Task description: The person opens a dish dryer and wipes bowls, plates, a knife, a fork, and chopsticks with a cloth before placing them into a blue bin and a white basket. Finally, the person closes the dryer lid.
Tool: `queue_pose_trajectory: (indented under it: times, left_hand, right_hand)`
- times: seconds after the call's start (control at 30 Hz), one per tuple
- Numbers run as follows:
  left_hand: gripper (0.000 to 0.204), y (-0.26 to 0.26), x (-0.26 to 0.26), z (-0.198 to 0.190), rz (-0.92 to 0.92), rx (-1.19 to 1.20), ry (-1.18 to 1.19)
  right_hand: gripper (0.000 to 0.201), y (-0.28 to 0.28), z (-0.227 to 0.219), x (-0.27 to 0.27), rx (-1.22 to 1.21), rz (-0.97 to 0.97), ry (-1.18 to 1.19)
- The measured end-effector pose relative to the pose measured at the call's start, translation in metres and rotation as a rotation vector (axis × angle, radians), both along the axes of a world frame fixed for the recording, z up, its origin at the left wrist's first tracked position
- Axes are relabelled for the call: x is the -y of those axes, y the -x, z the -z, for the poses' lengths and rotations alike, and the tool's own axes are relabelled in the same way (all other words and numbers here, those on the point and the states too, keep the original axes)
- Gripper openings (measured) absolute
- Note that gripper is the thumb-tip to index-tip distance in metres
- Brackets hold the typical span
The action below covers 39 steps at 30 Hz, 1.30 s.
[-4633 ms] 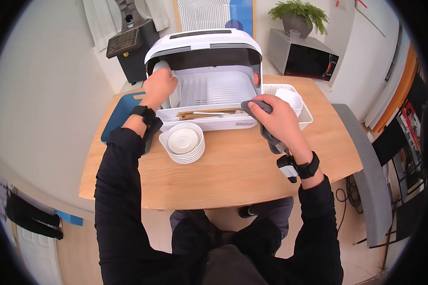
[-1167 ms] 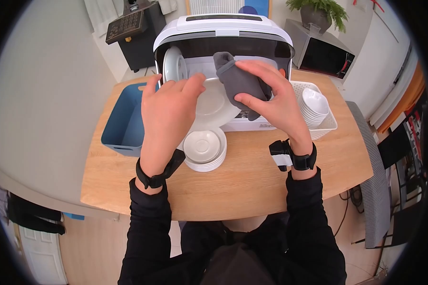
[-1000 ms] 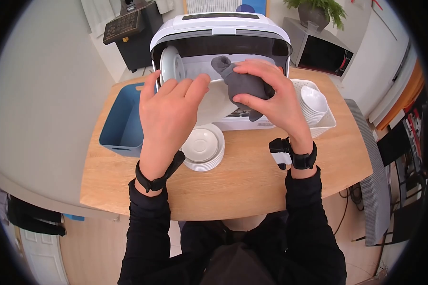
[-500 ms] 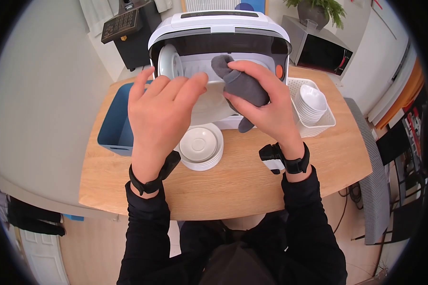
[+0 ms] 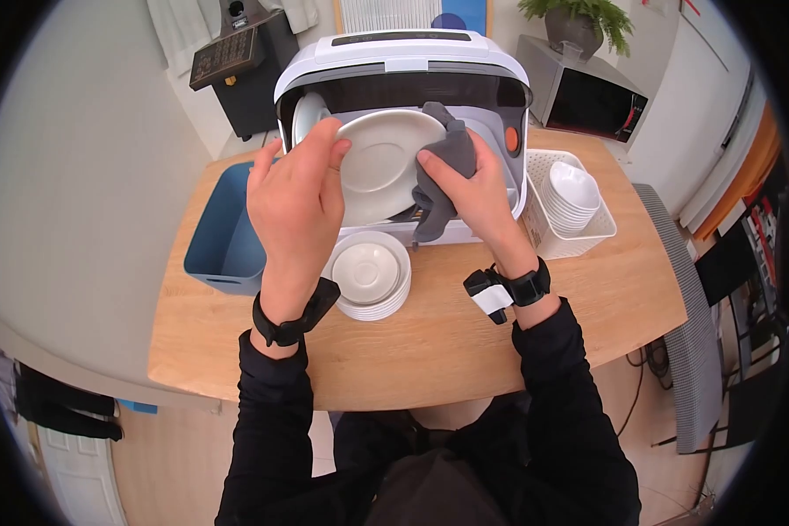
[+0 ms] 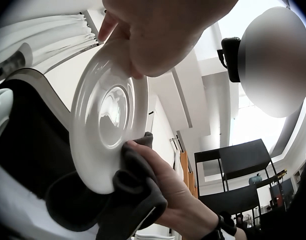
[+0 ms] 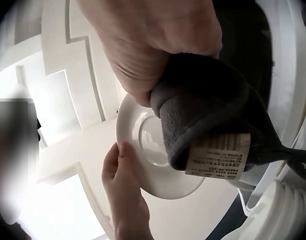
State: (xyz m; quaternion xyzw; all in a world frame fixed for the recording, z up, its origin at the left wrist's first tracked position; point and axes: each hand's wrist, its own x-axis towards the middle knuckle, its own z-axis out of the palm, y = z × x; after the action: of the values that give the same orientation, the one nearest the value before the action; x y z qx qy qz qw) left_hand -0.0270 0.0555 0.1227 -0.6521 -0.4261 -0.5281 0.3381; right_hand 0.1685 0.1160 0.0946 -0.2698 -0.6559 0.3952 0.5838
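Observation:
A white plate (image 5: pixel 379 167) is held up tilted in front of the dish cabinet (image 5: pixel 394 66), its face turned towards the head camera. My left hand (image 5: pixel 298 197) pinches the plate's left rim, also seen in the left wrist view. At the opposite rim, my right hand (image 5: pixel 478 188) grips a dark grey cloth (image 5: pixel 447 167), thumb on the plate's face side. The cloth wraps over that rim and its loose end hangs down; a printed label (image 7: pixel 218 155) shows on it in the right wrist view. Another plate (image 5: pixel 309 118) stands upright inside the cabinet at left.
On the table (image 5: pixel 430 351), a stack of white dishes (image 5: pixel 368 276) stands before the cabinet. A blue bin (image 5: pixel 228 232) is at left. A white basket (image 5: pixel 587 241) with stacked bowls (image 5: pixel 574 197) is at right, and a microwave (image 5: pixel 587 92) stands behind.
Earlier my left hand reached into the cabinet; now it holds the plate in front. In the last half second the plate has turned up to face the head camera, and the cloth has moved onto its right rim.

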Motion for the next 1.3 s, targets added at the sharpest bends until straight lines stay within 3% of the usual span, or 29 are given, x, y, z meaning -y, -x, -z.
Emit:
queue_pose_trajectory:
  times: [0.13, 0.23, 0.33, 0.43, 0.57, 0.8, 0.83, 0.97, 1.1, 1.2, 1.3]
  left_hand:
    - [0.014, 0.0, 0.008, -0.006, -0.066, -0.008, 0.102]
    - [0.019, 0.0, 0.021, -0.008, -0.182, -0.103, 0.101]
    - [0.024, -0.004, 0.027, -0.005, -0.187, -0.145, 0.16]
    - [0.024, -0.003, 0.022, 0.001, -0.174, -0.168, 0.106]
    - [0.021, 0.002, 0.015, 0.001, 0.015, -0.018, 0.139]
    - [0.015, -0.01, 0.017, 0.0, 0.351, 0.372, 0.339]
    - [0.016, -0.012, 0.017, 0.0, 0.37, 0.387, 0.327]
    - [0.019, -0.019, 0.016, 0.001, 0.447, 0.514, 0.321]
    - [0.022, -0.019, 0.015, 0.003, 0.534, 0.542, 0.299]
    - [0.024, -0.023, 0.012, 0.006, 0.576, 0.586, 0.323]
    - [0.026, -0.018, 0.011, 0.007, 0.493, 0.573, 0.486]
  right_hand:
    - [0.035, -0.003, -0.005, 0.011, 0.133, 0.304, -0.319]
    - [0.041, -0.01, -0.012, 0.018, 0.351, 0.478, -0.827]
    - [0.052, -0.008, -0.018, 0.017, 0.373, 0.414, -1.024]
    - [0.051, -0.012, -0.02, 0.017, 0.327, 0.415, -1.018]
    - [0.05, -0.013, -0.012, 0.01, -0.043, 0.312, -0.677]
    - [0.054, -0.011, -0.007, -0.002, -0.465, -0.219, -0.096]
    - [0.05, -0.004, 0.0, -0.001, -0.453, -0.183, -0.049]
    - [0.054, 0.019, 0.008, 0.005, -0.505, -0.42, 0.215]
    - [0.059, 0.018, 0.011, 0.006, -0.239, -0.448, 0.374]
    - [0.057, 0.018, 0.003, 0.014, -0.359, -0.515, 0.394]
    - [0.053, 0.018, -0.002, 0.017, -0.413, -0.4, 0.358]
